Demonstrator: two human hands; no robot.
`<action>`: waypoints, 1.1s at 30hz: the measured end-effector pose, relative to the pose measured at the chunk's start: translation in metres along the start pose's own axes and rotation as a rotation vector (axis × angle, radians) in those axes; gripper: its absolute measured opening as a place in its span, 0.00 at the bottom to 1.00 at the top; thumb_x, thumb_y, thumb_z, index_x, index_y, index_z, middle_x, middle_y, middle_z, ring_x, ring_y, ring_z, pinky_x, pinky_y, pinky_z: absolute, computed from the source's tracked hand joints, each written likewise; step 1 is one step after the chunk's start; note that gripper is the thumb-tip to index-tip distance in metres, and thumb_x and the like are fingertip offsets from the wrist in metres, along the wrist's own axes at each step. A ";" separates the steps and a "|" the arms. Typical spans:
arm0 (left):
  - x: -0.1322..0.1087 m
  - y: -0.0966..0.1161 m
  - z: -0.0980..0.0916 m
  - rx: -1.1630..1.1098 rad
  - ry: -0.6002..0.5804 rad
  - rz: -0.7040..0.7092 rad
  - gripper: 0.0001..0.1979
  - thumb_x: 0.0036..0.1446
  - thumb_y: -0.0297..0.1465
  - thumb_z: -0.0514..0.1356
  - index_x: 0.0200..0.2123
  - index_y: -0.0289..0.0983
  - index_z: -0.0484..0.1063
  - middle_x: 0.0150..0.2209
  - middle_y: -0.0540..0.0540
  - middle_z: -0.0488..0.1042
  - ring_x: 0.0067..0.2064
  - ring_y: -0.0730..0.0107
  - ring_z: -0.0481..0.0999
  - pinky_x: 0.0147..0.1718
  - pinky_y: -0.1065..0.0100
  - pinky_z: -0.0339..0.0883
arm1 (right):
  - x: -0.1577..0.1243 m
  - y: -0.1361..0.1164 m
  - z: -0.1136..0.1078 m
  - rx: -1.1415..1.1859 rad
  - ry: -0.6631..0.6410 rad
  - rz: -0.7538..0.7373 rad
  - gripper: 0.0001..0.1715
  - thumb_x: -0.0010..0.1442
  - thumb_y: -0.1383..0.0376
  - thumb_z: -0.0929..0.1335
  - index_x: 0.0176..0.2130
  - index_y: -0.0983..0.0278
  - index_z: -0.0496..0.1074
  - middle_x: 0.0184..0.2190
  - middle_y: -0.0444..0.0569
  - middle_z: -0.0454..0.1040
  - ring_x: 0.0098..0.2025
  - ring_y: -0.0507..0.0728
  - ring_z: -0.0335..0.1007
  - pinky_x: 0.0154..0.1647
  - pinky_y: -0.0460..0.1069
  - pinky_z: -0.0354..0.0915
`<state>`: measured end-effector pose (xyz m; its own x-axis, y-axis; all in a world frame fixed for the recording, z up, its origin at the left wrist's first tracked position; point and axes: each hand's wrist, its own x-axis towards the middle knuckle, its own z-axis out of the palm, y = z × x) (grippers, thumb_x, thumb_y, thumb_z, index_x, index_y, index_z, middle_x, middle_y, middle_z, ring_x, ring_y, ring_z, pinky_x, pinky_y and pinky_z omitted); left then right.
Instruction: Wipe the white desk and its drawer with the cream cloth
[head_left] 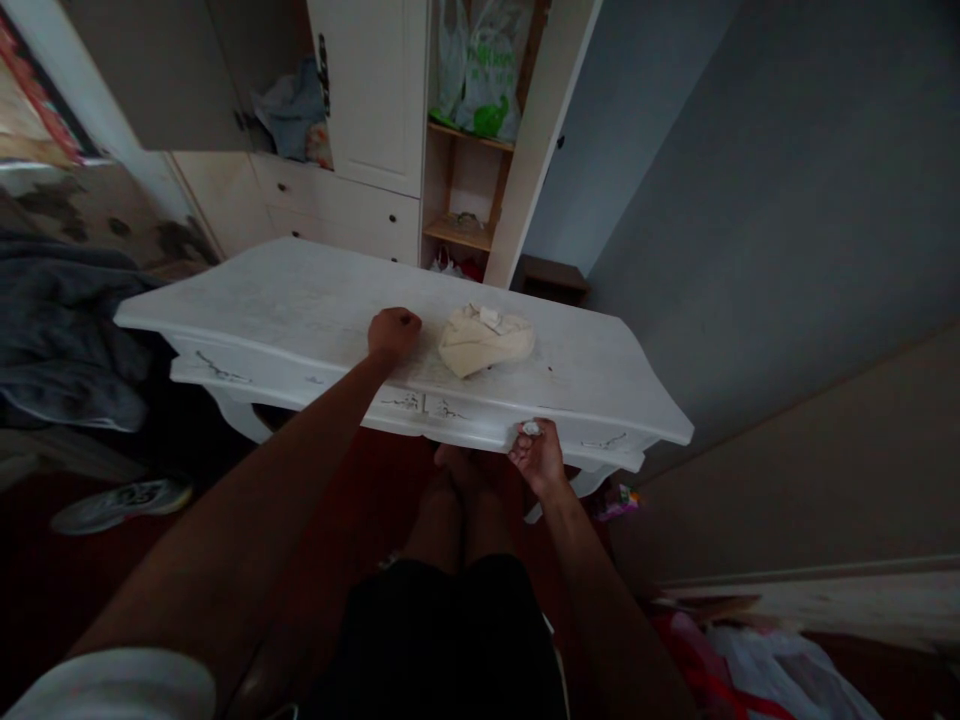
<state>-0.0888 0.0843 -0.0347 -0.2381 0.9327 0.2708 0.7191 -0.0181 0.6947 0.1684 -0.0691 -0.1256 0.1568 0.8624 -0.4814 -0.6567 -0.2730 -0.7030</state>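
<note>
My left hand (pixel 395 333) rests in a loose fist on the white table (pixel 300 290), and nothing shows in it. Just right of it lies a folded cream cloth (pixel 480 345) with a small white patch on top. Palm up at the table's front edge, my right hand (pixel 538 458) has its fingers curled round a small white object (pixel 531 428). Whether that object is loose or a knob on the drawer front cannot be made out. Dark carved ornaments mark the drawer fronts (pixel 450 408).
Behind the table stands a white wardrobe (pixel 375 100) with an open door and plastic bags (pixel 487 80) on a shelf. Dark grey fabric (pixel 67 330) and a shoe (pixel 124 505) are at left. More bags (pixel 787 665) lie at lower right, near the grey wall (pixel 787 200).
</note>
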 end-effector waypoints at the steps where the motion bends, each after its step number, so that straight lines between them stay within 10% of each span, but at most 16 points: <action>1: 0.000 0.000 0.000 -0.002 -0.003 0.001 0.14 0.56 0.31 0.57 0.39 0.34 0.82 0.39 0.38 0.82 0.42 0.59 0.79 0.42 0.64 0.68 | 0.002 0.000 0.000 0.004 0.005 -0.005 0.13 0.55 0.57 0.65 0.24 0.62 0.70 0.11 0.39 0.64 0.13 0.48 0.53 0.18 0.44 0.58; 33: 0.000 -0.001 -0.002 -0.078 0.002 -0.050 0.14 0.56 0.32 0.58 0.38 0.35 0.82 0.37 0.42 0.82 0.40 0.62 0.79 0.38 0.67 0.66 | 0.012 0.009 -0.014 0.038 -0.079 -0.037 0.15 0.49 0.53 0.72 0.28 0.63 0.74 0.13 0.36 0.64 0.15 0.48 0.58 0.19 0.45 0.61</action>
<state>-0.0907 0.0836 -0.0336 -0.2736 0.9326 0.2355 0.6536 0.0006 0.7568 0.1750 -0.0674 -0.1447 0.1238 0.9030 -0.4114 -0.6793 -0.2251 -0.6985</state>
